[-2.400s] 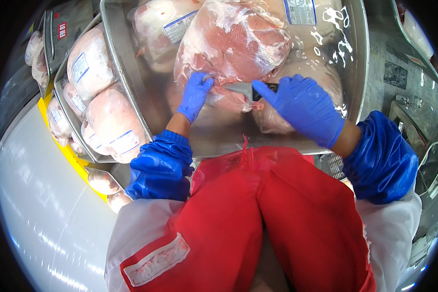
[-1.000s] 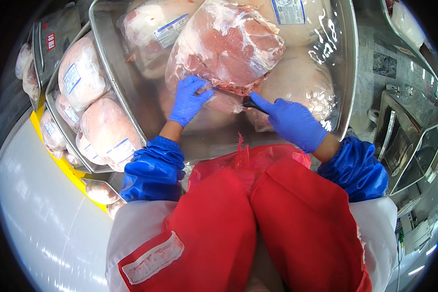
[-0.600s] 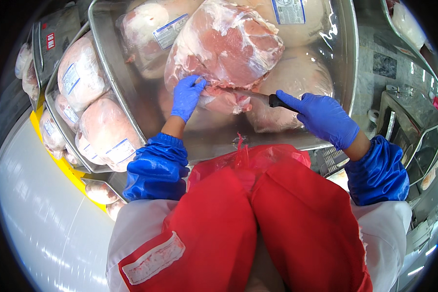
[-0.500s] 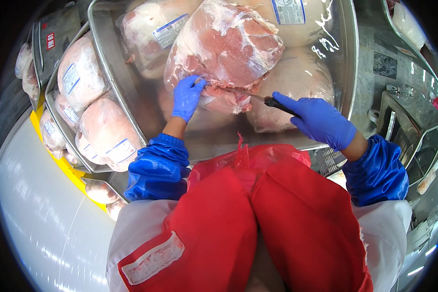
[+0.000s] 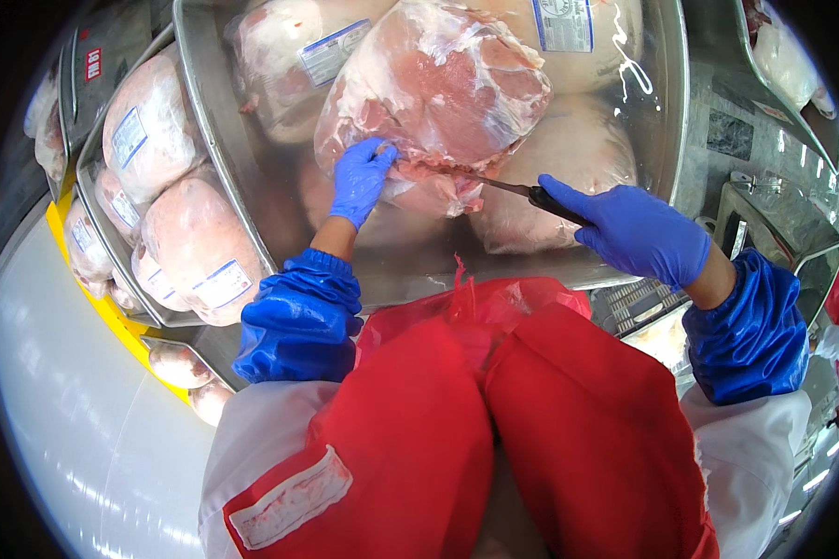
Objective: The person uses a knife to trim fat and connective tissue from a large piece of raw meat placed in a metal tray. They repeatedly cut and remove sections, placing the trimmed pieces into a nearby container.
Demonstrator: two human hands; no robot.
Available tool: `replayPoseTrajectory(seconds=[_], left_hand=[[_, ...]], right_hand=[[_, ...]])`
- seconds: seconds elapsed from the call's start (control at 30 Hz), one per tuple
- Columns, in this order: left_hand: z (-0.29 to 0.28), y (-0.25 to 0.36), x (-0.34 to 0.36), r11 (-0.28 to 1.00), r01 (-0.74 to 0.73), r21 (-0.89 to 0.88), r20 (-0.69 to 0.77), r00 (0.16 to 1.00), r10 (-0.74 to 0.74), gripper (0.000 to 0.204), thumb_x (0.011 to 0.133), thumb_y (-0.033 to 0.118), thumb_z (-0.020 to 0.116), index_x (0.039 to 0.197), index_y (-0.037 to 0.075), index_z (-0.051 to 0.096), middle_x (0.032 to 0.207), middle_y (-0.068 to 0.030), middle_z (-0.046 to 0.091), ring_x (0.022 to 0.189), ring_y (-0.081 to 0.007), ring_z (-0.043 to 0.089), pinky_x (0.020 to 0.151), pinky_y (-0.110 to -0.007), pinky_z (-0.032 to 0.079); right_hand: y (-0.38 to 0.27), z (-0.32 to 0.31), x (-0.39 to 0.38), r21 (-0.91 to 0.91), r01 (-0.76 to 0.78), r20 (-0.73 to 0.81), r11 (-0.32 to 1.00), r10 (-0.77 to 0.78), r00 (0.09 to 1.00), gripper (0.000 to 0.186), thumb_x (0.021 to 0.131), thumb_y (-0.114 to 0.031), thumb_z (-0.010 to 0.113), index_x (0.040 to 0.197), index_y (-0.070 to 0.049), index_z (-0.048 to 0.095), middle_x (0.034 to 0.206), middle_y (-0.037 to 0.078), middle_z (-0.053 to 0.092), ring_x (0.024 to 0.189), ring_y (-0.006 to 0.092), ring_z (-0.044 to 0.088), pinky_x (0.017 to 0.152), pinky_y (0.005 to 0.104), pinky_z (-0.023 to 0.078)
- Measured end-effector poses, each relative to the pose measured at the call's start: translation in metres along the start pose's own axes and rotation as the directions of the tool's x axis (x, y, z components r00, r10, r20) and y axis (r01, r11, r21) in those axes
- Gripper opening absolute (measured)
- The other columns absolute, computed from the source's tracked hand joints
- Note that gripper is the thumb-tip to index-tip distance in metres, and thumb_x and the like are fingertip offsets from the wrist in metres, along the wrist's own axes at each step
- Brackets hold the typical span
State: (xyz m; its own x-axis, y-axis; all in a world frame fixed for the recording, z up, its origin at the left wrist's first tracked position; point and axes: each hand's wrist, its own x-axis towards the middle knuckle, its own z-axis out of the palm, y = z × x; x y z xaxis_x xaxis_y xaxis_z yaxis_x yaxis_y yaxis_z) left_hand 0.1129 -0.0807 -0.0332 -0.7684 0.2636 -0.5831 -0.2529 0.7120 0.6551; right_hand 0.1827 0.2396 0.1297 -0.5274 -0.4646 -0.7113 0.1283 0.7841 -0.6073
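Right hand [image 5: 645, 233] wrapped round knife [image 5: 543, 198] handle; left hand [image 5: 359, 183] pinching raw meat [image 5: 438, 98] at edge.

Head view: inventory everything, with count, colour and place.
Unwrapped meat piece: one, pink and white, top centre
Knife: one, black and grey, at the meat's edge
Metal tub: one, grey, top centre
Wrapped packages: at least three, pale pink, in the tub
Side bins: several, grey, left
Side packages: several, pale pink, at left
Labels: several, white and blue, on packages
Strip: one, yellow, left
Surface: one, white, lower left
Metal equipment: several, grey, right
Apron: one, red, lower centre
Sleeves: two, blue, on forearms
Left hand: one, blue-gloved, touching meat
Right hand: one, blue-gloved, holding knife
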Motion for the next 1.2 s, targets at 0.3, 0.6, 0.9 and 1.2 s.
replayPoseTrajectory(seconds=[0.3, 0.6, 0.9, 1.2], left_hand=[[-0.003, -0.017, 0.016, 0.996, -0.002, -0.094, 0.09, 0.996, 0.011, 0.016, 0.084, 0.014, 0.058, 0.094, 0.002, 0.062, 0.084, -0.0022, 0.062, 0.076, -0.0095, 0.053, 0.071, -0.024, 0.043], [-0.002, -0.03, 0.034, 0.983, -0.005, -0.185, 0.157, 0.987, 0.035, 0.017, 0.084, 0.018, 0.058, 0.092, 0.003, 0.061, 0.082, -0.0038, 0.061, 0.074, -0.0124, 0.053, 0.071, -0.027, 0.043], [-0.003, -0.02, 0.035, 0.971, -0.096, -0.217, 0.149, 0.98, 0.13, 0.018, 0.084, 0.019, 0.058, 0.089, 0.002, 0.061, 0.081, -0.0064, 0.061, 0.076, -0.014, 0.054, 0.072, -0.028, 0.043], [0.001, -0.034, 0.051, 0.968, -0.17, -0.185, 0.208, 0.956, 0.208, 0.021, 0.083, 0.021, 0.057, 0.088, 0.003, 0.064, 0.084, -0.0113, 0.063, 0.079, -0.022, 0.059, 0.074, -0.032, 0.045]], right_hand=[[-0.006, -0.004, 0.005, 0.034, -0.012, 0.012, 0.999, 0.011, 1.0, 0.055, 0.081, -0.014, 0.054, 0.132, -0.01, 0.033, 0.076, 0.024, 0.058, 0.07, 0.042, 0.055, 0.063, 0.048, 0.042], [-0.012, 0.013, 0.002, 0.128, -0.081, 0.017, 0.989, 0.079, 0.997, 0.061, 0.084, -0.012, 0.051, 0.138, -0.016, 0.023, 0.073, 0.025, 0.055, 0.066, 0.0431, 0.054, 0.059, 0.0464, 0.041], [-0.033, 0.009, 0.014, 0.112, -0.077, 0.011, 0.991, 0.077, 0.997, 0.056, 0.082, -0.012, 0.051, 0.133, -0.004, 0.03, 0.081, 0.024, 0.059, 0.072, 0.041, 0.057, 0.064, 0.045, 0.045], [-0.032, 0.098, 0.024, 0.313, -0.131, -0.193, 0.941, 0.198, 0.961, 0.062, 0.083, -0.013, 0.05, 0.138, -0.01, 0.022, 0.085, 0.029, 0.058, 0.078, 0.0462, 0.055, 0.071, 0.0493, 0.043]])
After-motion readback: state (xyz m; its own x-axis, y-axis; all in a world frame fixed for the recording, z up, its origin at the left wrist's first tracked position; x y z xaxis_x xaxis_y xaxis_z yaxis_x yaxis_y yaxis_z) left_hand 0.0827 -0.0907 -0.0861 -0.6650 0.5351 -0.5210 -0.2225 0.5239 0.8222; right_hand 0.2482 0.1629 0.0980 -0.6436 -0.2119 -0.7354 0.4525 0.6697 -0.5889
